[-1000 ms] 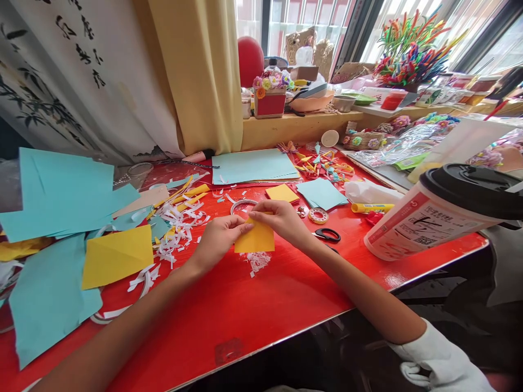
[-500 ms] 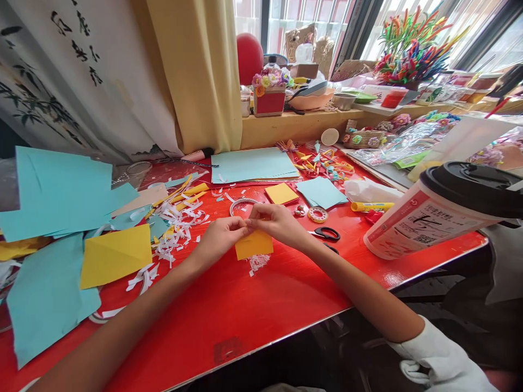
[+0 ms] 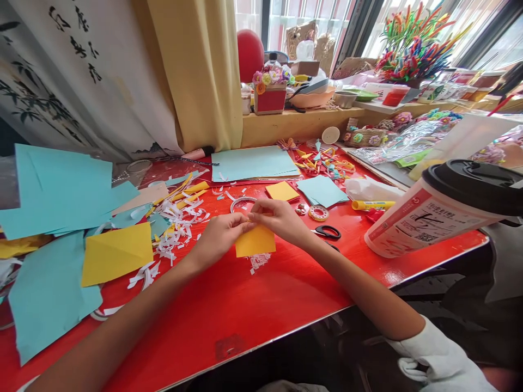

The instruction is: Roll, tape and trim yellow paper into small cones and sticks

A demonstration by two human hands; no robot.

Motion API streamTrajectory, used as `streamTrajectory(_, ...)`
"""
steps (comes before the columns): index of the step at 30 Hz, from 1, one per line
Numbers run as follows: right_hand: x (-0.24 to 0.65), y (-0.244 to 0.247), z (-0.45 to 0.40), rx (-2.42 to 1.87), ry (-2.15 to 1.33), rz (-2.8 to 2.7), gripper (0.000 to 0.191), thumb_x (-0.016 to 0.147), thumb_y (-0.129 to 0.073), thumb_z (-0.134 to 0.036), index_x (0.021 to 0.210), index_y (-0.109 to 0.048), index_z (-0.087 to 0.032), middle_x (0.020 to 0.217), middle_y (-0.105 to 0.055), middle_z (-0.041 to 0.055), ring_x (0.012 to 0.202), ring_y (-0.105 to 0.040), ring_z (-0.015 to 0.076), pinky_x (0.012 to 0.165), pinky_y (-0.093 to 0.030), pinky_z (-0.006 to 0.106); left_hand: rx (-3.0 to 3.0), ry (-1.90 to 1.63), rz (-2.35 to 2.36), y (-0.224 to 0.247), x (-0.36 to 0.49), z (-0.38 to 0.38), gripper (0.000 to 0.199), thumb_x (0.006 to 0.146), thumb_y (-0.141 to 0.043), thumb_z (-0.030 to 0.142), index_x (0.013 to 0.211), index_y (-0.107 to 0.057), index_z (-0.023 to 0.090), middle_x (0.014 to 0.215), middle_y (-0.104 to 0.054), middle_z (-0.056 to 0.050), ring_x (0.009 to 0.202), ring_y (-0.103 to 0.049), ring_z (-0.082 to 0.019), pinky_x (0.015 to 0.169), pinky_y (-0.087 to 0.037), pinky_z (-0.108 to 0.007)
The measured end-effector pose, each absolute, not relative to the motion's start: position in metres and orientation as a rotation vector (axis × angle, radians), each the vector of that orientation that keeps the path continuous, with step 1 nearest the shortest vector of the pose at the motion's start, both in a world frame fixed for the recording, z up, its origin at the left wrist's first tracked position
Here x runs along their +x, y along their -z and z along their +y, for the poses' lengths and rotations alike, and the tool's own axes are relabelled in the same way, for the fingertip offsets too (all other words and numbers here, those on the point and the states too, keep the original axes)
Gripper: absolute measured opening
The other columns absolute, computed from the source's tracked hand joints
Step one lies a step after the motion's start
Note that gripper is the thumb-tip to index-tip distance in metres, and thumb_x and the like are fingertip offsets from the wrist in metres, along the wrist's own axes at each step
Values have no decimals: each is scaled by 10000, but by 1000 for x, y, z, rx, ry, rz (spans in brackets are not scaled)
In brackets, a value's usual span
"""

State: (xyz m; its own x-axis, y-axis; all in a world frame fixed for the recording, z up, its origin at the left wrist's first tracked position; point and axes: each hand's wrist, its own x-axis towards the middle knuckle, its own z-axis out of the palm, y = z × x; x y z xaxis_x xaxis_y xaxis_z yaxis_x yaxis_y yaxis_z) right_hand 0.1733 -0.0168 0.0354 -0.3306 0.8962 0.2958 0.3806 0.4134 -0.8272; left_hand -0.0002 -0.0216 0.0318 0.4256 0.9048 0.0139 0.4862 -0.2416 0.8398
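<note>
Both hands meet over the red table, pinching the top edge of a small yellow piece of paper. My left hand is closed on its upper left part, thumb and forefinger together. My right hand is closed from the other side, its fingertips touching the left ones and covering the paper's top. White paper shreds lie just below the yellow paper. Behind the hands is a white tape ring, partly hidden. Black-handled scissors rest to the right of my right forearm.
A large lidded paper cup stands at the right. Blue sheets, a yellow sheet and white paper strips cover the left. Toward the back are yellow squares, blue squares, and a glue stick.
The camera view has shifted very slightly. Both hands still hold the yellow paper in nearly the same place, with its lower edge raised and turned a little.
</note>
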Motion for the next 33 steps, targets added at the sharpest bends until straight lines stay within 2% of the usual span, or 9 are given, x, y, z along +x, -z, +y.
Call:
streamTrajectory(13, 177, -37, -16, -1092, -841, -1787, 221, 825, -536, -326, 675, -522, -164, 682, -523, -4, 653, -440, 105, 577, -340, 225, 1651, -717, 1181, -40, 3, -24, 371, 742, -579, 498, 663, -607, 137, 619, -511, 12, 608, -477, -109, 570, -445, -206)
streamTrajectory(20, 179, -37, -13, -1083, -848, -1766, 210, 812, -555, -326, 677, -555, -166, 682, -537, -3, 664, -457, 112, 579, -340, 223, 1668, -686, 1164, -38, 3, -23, 351, 760, -563, 485, 717, -635, 143, 667, -561, 0, 634, -504, -120, 559, -430, -200)
streamTrajectory(25, 180, -41, -14, -1055, -830, -1749, 183, 788, -597, -322, 694, -608, -165, 693, -578, 1, 668, -488, 113, 580, -350, 223, 1727, -744, 1143, -41, 1, -24, 323, 778, -561, 454, 885, -661, 167, 842, -646, -27, 777, -574, -169, 645, -443, -230)
streamTrajectory(28, 180, -46, -16, -1036, -959, -1739, 264, 790, -588, -425, 728, -641, -174, 742, -614, 12, 725, -534, 130, 621, -388, 227, 1714, -810, 1171, -41, 0, -23, 313, 796, -538, 435, 847, -674, 157, 815, -660, -36, 758, -589, -173, 665, -443, -249)
streamTrajectory(31, 180, -49, -14, -1082, -1248, -1564, 439, 841, -450, -549, 759, -664, -175, 793, -648, 39, 774, -581, 145, 670, -445, 237, 1641, -835, 1178, -42, 0, -23, 304, 784, -560, 424, 842, -679, 150, 817, -678, -45, 733, -597, -166, 662, -447, -258)
streamTrajectory(33, 182, -47, -11, -1063, -1464, -1399, 482, 866, -395, -557, 781, -669, -170, 825, -668, 61, 794, -602, 151, 691, -476, 244, 1611, -848, 1169, -42, 0, -23, 298, 780, -571, 417, 832, -682, 145, 818, -682, -46, 739, -595, -161, 668, -447, -254)
